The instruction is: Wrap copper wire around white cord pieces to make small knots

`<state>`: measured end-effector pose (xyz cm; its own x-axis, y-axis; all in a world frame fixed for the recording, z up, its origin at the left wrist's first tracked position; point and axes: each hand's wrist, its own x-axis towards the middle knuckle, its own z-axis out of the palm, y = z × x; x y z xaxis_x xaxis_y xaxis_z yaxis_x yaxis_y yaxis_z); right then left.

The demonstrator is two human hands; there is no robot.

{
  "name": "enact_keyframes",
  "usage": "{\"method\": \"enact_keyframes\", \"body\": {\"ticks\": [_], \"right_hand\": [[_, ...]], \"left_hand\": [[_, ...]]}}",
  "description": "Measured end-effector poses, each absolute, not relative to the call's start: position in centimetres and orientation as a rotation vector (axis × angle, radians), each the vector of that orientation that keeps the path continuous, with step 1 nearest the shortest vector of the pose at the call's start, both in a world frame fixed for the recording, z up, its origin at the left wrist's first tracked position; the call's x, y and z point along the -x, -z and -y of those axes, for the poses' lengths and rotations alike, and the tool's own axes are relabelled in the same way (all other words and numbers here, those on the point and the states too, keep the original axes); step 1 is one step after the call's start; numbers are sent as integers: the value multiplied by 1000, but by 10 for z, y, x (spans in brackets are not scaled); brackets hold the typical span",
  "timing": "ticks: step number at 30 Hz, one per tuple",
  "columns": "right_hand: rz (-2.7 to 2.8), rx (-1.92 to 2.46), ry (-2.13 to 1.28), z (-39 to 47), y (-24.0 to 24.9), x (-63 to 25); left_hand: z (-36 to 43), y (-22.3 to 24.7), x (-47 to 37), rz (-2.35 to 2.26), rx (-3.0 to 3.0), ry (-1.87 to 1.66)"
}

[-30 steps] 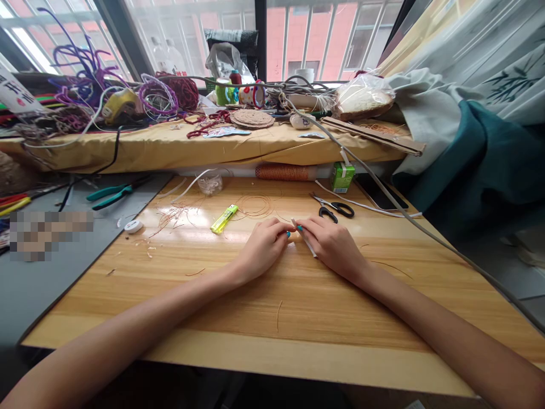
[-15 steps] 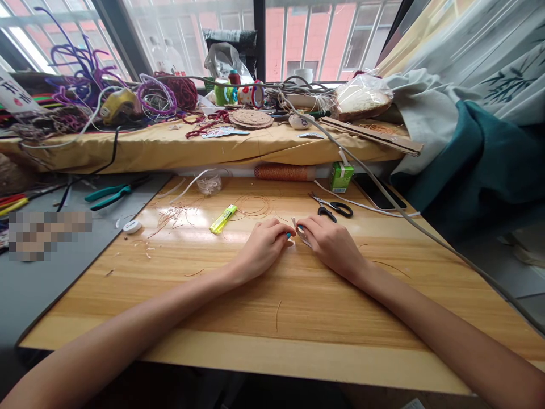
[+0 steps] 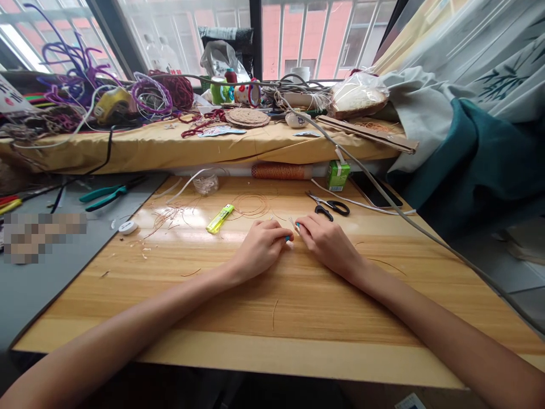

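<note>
Over the middle of the wooden table, my left hand [image 3: 261, 247] and my right hand [image 3: 327, 241] are close together, fingertips almost meeting. My right thumb and finger pinch a small pale strand [image 3: 292, 222] with a brownish bit at its base. The fingers of my left hand are pressed together too; what lies in them is mostly hidden, though a thin whitish end shows above the knuckles. Blue spots show at the fingertips of both hands. Black-handled scissors [image 3: 331, 205] lie just beyond my right hand. A yellow-green lighter [image 3: 220, 219] is left of my left hand.
Loose copper-coloured thread [image 3: 251, 205] and offcuts lie on the table [image 3: 204, 318]. Behind stand a clear tub [image 3: 206, 183], an orange thread spool [image 3: 279, 171], a green carton [image 3: 338, 175] and a phone [image 3: 374, 190]. Teal pliers [image 3: 108, 196] lie left. A grey cable [image 3: 409, 218] crosses the right side.
My fingertips have shifted slightly around the small pale piece, and a whitish end now shows above my left hand. The whole view has moved slightly; the other things lie as before.
</note>
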<state>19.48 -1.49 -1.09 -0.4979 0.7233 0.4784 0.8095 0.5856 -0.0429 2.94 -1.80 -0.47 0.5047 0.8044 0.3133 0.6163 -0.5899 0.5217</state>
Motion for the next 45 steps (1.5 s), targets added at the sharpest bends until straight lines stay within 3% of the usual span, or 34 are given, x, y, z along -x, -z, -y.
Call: {"method": "enact_keyframes", "body": {"ticks": [20, 29, 39, 45], "right_hand": [[2350, 1219, 216, 14, 9, -194], [2138, 1262, 52, 11, 5, -202], [1538, 987, -990, 21, -10, -191], [1536, 872, -1330, 25, -16, -187]], "left_hand": [[22, 6, -28, -1079, -2524, -864], [21, -5, -27, -1024, -2155, -835], [17, 5, -29, -1021, -1942, -1009], [17, 4, -28, -954, -2025, -1006]]}}
